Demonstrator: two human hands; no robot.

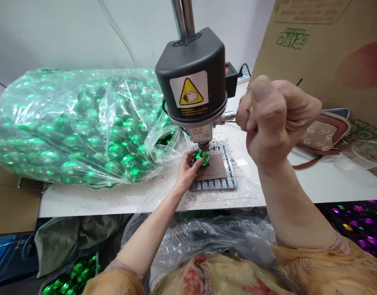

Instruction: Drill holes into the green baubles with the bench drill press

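My left hand has its thumb and fingers closed on a shiny green faceted ball. The ball rests on a brown board right under the chuck of a small black drill press. Whether the drill bit touches the ball is hidden. My right hand is raised at the press's right side, its fingers wrapped round the feed lever; only the lever's metal root shows. Beneath the board lies the grey slotted base, sprinkled with dark shavings.
A big clear bag of green balls lies left of the press. At the right stand a cardboard box and a handbag. Purple balls show below the table's right edge, more green balls at lower left.
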